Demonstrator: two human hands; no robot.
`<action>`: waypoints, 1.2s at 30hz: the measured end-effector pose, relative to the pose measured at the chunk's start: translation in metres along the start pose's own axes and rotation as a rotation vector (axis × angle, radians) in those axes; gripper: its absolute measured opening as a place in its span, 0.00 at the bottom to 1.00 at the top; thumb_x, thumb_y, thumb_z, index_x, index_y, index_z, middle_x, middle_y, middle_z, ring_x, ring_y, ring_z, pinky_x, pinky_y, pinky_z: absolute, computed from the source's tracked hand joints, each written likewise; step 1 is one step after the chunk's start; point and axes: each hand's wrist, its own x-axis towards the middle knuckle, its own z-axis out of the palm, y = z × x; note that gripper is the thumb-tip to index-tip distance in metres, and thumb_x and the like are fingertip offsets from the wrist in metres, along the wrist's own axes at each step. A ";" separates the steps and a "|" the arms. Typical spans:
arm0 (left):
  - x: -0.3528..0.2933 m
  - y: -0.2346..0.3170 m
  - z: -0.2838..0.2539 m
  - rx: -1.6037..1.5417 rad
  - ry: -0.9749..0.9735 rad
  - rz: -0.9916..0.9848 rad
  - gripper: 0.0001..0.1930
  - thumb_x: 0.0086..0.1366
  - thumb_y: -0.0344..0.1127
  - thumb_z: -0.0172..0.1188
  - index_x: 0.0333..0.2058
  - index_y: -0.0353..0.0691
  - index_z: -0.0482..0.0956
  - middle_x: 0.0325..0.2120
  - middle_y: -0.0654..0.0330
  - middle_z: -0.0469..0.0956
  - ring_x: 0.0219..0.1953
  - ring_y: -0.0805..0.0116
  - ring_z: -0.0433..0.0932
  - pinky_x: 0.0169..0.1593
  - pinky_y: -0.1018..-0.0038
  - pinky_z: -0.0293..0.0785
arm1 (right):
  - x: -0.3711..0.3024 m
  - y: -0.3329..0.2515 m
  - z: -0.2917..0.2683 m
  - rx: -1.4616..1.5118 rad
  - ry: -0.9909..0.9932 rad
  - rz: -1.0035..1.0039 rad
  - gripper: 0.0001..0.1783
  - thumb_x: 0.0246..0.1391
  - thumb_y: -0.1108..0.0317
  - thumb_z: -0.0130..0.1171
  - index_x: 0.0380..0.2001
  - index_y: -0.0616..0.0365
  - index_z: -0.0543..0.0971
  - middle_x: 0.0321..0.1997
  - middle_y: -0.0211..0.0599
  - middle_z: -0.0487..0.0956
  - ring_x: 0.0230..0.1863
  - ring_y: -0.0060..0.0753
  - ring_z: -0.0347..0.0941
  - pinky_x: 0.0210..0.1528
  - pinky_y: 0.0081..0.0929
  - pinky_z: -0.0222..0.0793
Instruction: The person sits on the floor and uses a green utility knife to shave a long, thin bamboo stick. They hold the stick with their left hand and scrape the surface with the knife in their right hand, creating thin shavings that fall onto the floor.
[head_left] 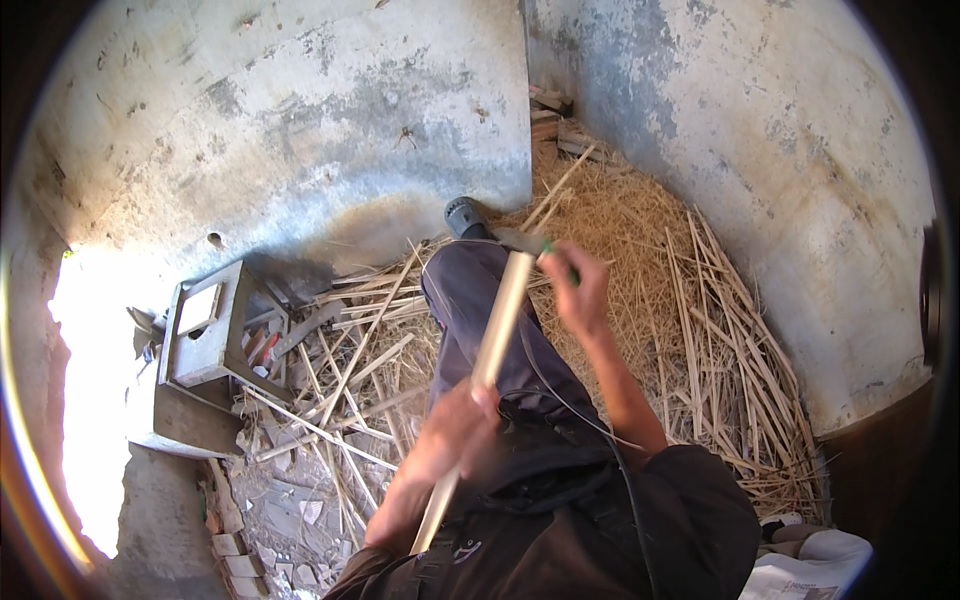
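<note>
From my distant seat, I see the left hand (455, 428) blurred, its grip covering part of the wooden strip (505, 310), the green handle (547, 245) mostly hidden inside the right hand (582, 288), and, well below that hand, a white sack (815, 570) cut off.

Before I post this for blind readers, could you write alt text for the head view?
A person's left hand grips a pale strip over one leg; the right hand holds a green-handled tool near its far end. Loose strips and straw-like debris lie around, beside weathered walls.
</note>
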 end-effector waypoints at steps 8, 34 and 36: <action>0.002 -0.006 -0.011 -0.160 0.012 0.044 0.20 0.84 0.52 0.44 0.38 0.41 0.67 0.10 0.67 0.61 0.09 0.78 0.56 0.14 0.81 0.54 | 0.003 0.043 -0.035 0.053 0.095 0.173 0.28 0.72 0.39 0.56 0.42 0.54 0.86 0.26 0.23 0.75 0.25 0.15 0.61 0.29 0.27 0.55; -0.002 0.004 -0.004 0.137 0.049 0.087 0.21 0.85 0.52 0.44 0.41 0.39 0.70 0.12 0.70 0.63 0.10 0.82 0.57 0.15 0.82 0.58 | -0.025 -0.047 -0.024 0.288 -0.205 0.016 0.26 0.65 0.45 0.63 0.38 0.63 0.84 0.25 0.27 0.77 0.24 0.18 0.69 0.26 0.24 0.62; -0.002 0.006 -0.004 0.097 0.034 0.094 0.21 0.85 0.52 0.44 0.40 0.39 0.70 0.11 0.70 0.63 0.09 0.81 0.57 0.15 0.82 0.58 | -0.027 -0.039 -0.021 0.279 -0.211 -0.078 0.18 0.63 0.53 0.68 0.38 0.60 0.83 0.25 0.26 0.77 0.25 0.16 0.67 0.26 0.23 0.61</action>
